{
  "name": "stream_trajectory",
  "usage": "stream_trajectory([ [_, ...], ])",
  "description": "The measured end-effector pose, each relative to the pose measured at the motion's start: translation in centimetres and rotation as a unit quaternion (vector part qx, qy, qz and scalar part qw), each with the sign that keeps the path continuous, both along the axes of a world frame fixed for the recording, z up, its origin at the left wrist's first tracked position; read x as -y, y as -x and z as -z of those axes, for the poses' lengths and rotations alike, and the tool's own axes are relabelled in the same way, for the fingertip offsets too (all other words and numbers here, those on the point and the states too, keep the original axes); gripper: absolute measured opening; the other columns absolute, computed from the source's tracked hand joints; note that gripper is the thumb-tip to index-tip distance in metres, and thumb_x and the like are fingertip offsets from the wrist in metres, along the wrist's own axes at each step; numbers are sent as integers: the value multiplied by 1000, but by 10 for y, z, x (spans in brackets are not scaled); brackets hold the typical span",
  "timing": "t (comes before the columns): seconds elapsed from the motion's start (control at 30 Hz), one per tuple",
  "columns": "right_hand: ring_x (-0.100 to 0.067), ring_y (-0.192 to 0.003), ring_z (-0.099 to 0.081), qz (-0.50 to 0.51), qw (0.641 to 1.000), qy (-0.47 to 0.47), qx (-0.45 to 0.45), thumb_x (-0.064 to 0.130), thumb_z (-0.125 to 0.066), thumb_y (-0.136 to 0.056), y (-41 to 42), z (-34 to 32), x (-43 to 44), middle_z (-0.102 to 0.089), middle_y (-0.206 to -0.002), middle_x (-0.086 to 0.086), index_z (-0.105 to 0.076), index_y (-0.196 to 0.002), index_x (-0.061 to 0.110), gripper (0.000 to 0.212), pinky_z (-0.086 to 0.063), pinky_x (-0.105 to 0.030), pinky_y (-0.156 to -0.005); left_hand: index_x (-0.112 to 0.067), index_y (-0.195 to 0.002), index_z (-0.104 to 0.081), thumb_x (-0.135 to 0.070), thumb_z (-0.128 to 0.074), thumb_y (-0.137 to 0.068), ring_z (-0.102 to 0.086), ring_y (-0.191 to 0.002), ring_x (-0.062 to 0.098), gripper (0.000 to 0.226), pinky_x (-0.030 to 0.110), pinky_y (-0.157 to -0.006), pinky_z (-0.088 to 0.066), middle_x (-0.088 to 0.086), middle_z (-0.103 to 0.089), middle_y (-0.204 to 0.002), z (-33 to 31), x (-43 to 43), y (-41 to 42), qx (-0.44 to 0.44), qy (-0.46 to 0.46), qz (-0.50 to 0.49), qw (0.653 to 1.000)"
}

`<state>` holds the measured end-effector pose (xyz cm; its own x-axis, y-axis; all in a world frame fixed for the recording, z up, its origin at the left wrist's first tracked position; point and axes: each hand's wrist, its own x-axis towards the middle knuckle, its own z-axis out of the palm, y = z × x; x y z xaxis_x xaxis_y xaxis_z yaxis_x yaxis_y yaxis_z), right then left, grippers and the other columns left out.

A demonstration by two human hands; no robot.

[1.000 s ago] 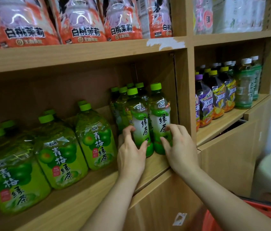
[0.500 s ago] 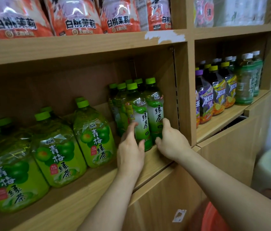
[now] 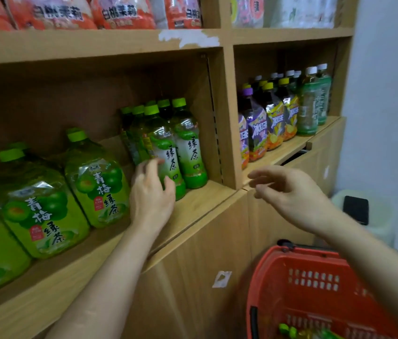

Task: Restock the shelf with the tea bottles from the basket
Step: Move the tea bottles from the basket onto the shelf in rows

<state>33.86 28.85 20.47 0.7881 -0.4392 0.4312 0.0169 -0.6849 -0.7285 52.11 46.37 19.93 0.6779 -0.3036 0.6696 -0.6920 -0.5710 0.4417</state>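
On the middle board of the pale wooden shelf (image 3: 200,204), a cluster of small clear plastic green-tea bottles (image 3: 190,152) with lime-green caps is stood upright against the right wall of the left compartment. Two labelled ones are seen in the front row, and at least five caps can be counted in all. The front left bottle (image 3: 168,155) is cupped near its base by the left hand (image 3: 152,199), with the thumb curved round one side and the fingers round the other; how firmly it is pressed is hidden by blur. The right hand (image 3: 290,194) is held in the air before the shelf's upright divider, its fingers loosely spread and nothing held. Three large lime-labelled plum-tea jugs (image 3: 95,189) are lined along the front to the left, with further caps seen behind them. In the right compartment one purple-capped bottle (image 3: 254,123) is ranged with yellow-capped and white-capped ones. Below the right arm a red plastic basket (image 3: 315,280) is seen, with green-capped bottles (image 3: 288,330) lying in its bottom; their number cannot be told.
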Motion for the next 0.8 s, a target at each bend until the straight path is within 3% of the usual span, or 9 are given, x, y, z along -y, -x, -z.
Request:
stream_trajectory([
  [0.17, -7, -76, -70, 97, 994, -34, -46, 10, -59, -89, 117, 36, 33, -74, -82, 3, -67, -91, 28, 19, -56, -37, -82, -10, -102, -67, -10, -55, -86, -59, -91, 21, 20, 33, -81, -48, 6, -63, -101, -23, 23, 57, 118, -8, 147, 982],
  [0.3, -8, -75, -68, 166, 980, -14, -106, 11, -62, -87, 187, 74, 48, -74, -77, 1, -68, -85, 28, 18, -52, -32, -78, -14, -91, -70, -13, -54, -84, -60, -77, 7, 18, 21, -72, -47, -4, -68, -86, 8, 70, 125, 36, -5, 305, 952],
  [0.43, -6, -72, -67, 198, 968, -25, -152, 10, -65, -85, 225, 126, 59, -72, -77, 6, -68, -87, 26, 16, -52, -28, -78, -15, -87, -72, -15, -55, -81, -64, -82, 12, 18, 23, -76, -45, -1, -72, -86, 104, 120, 178, -57, -135, 387, 910],
  [0.53, -14, -85, -66, 197, 957, -36, -210, 13, -65, -85, 231, 168, 70, -72, -92, 1, -71, -99, 19, 17, -49, -29, -84, -19, -100, -69, -24, -55, -85, -63, -96, 22, 21, 32, -85, -47, 2, -69, -100, 176, 149, 199, -87, -304, 376, 871],
  [0.67, -22, -99, -63, 158, 943, -58, -286, 21, -67, -83, 213, 213, 85, -66, -108, -5, -59, -122, 18, 39, -47, -30, -90, -16, -122, -55, -35, -51, -91, -58, -109, 30, 37, 40, -90, -48, 9, -60, -117, 252, 169, 205, -156, -458, 285, 828],
  [0.8, -24, -110, -58, 141, 933, -63, -325, 28, -68, -83, 189, 246, 101, -59, -123, -10, -46, -134, 20, 56, -47, -37, -96, -4, -127, -43, -48, -50, -90, -57, -112, 38, 57, 41, -86, -48, 18, -58, -124, 329, 171, 199, -268, -584, 176, 746],
])
